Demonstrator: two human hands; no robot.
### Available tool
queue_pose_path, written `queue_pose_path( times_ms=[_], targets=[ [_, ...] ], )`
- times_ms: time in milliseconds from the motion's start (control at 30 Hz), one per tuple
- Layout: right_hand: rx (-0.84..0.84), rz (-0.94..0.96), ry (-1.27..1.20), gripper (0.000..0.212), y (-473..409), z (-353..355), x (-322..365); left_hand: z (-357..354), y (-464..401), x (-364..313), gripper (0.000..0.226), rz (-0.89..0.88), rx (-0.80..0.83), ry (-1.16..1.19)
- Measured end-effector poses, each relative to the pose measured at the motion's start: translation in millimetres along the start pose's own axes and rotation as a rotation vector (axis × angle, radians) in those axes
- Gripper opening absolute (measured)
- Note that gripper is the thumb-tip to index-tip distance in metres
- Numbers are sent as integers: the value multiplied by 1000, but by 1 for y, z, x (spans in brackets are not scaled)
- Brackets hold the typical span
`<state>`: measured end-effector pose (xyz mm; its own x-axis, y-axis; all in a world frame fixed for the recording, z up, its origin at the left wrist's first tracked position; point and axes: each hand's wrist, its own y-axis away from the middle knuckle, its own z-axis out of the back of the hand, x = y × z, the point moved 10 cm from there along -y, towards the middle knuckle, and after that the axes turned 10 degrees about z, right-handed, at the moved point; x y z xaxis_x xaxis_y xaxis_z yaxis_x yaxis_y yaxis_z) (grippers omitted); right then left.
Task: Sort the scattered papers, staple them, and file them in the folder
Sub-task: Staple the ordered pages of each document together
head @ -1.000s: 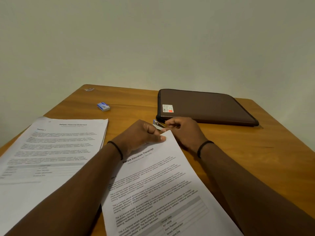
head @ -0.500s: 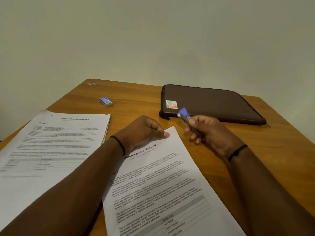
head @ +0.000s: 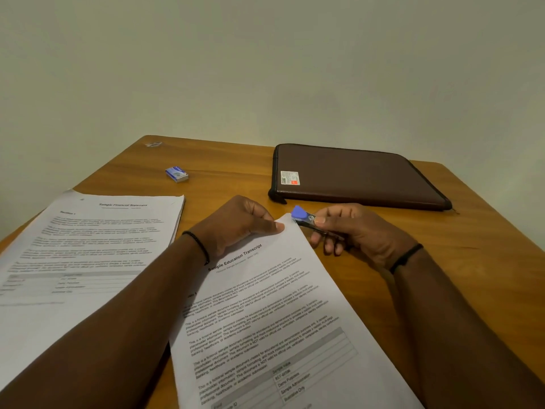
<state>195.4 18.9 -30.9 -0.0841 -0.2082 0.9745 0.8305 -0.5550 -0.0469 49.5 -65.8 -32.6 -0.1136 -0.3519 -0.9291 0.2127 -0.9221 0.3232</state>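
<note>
stapler (head: 303,217) at transcript (head: 265,320) corner, folder (head: 359,177) closed

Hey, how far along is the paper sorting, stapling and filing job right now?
Sorting looks done: two stacks, the Financial Statement stack and the Education Transcript stack. In hand: the left hand pinches the transcript's top corner while the right hand brings the blue stapler to it. Left: whether the other stack is stapled is unclear, and the brown folder is shut.
</note>
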Motion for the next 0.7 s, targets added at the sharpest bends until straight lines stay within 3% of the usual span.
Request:
queue_pose_path(
  times_ms=[267,533,700],
  targets=[
    [32,-23,41,43,-1,-3,-3,2,-5,1,15,18,-36,-14],
    [49,-30,1,42,2,1,-5,5,-9,6,25,57,-63,-43],
    [116,-58,53,39,4,-4,-5,5,-9,6,19,92,-59,-45]
  ],
)
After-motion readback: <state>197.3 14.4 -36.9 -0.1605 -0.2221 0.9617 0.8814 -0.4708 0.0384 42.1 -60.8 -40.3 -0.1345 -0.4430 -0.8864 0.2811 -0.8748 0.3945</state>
